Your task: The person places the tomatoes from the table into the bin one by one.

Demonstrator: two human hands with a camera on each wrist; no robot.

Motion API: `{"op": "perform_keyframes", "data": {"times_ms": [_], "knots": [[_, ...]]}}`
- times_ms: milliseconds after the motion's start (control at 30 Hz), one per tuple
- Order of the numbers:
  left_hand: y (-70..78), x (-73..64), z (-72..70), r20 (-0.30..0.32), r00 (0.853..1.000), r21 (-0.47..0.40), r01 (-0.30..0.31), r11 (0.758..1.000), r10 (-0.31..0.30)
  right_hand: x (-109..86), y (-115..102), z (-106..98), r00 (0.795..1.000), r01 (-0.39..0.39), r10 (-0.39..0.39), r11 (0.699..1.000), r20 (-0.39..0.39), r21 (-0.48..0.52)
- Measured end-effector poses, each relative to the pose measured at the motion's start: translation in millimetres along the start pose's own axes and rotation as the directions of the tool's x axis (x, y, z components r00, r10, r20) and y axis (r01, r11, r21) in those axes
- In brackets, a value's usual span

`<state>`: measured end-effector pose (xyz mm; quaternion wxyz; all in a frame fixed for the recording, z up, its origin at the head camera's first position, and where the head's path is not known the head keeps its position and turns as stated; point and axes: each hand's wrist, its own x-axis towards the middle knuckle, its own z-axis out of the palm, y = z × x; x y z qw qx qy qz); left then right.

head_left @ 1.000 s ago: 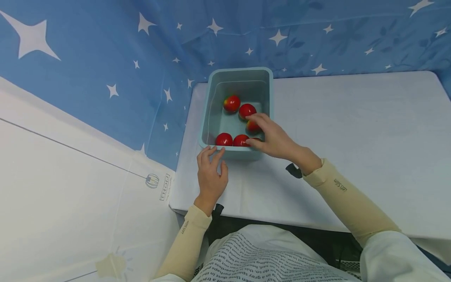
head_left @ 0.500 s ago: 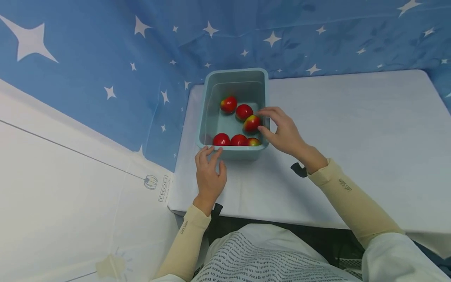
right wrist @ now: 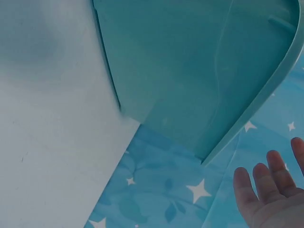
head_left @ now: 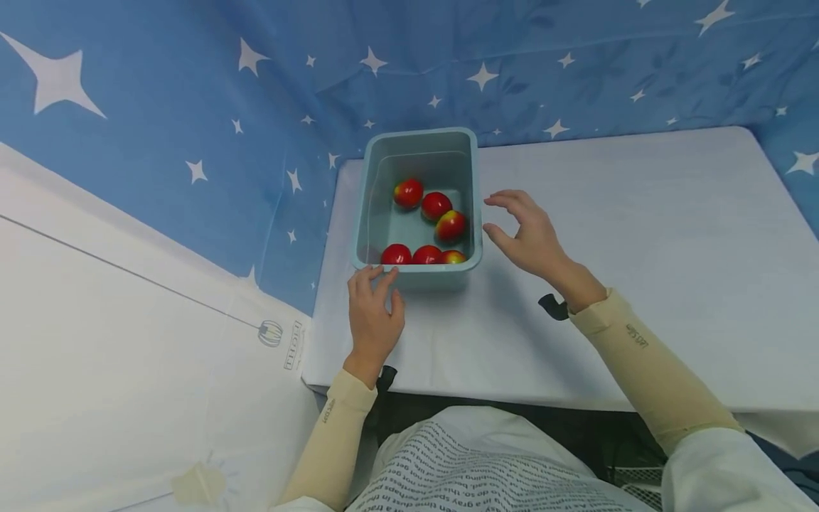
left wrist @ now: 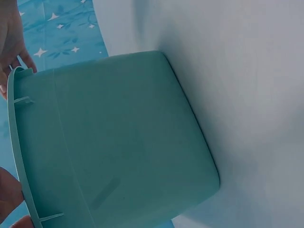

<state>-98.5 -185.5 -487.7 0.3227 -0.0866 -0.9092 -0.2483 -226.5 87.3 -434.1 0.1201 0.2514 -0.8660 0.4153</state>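
A light blue-green plastic bin (head_left: 476, 192) stands at the table's left end, long side running away from me. Inside lie several glossy red round fruits (head_left: 451, 226) with yellow-green patches, apple-like; the front ones are partly hidden by the near wall. My left hand (head_left: 374, 320) has its fingertips at the near rim, fingers relaxed. Just outside the right rim, my right hand (head_left: 534, 235) is held with thumb and fingers apart, nothing between them. The right wrist view shows its spread fingers (right wrist: 270, 194) beside the bin's rim. Only the bin's outer wall (left wrist: 118, 137) fills the left wrist view.
The table (head_left: 608, 270) has a white cloth and extends to the right. Behind it hangs a blue curtain (head_left: 416, 71) with white stars, close to the bin's far side. A pale printed sheet (head_left: 128, 341) runs along the left.
My right hand has come out of the bin and moved right, past the rim. The fruit by its fingers now lies uncovered in the bin. The left hand stays at the near rim.
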Motion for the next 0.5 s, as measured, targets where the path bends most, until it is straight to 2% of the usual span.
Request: {"op": "perform_keyframes", "data": {"times_ms": [333,500], "knots": [[-4.4,8.4,-2.8,0.01,0.999,0.04,-0.034,0.999,0.033,7.7,16.3,-24.1,0.996,-0.08,0.079,0.997,-0.035,-0.011],[-5.2,27.5,-10.3,0.036,0.997,0.092,-0.071,0.993,0.068,8.5,24.4,-41.1,0.992,-0.111,0.11,0.993,-0.061,-0.027]]}}
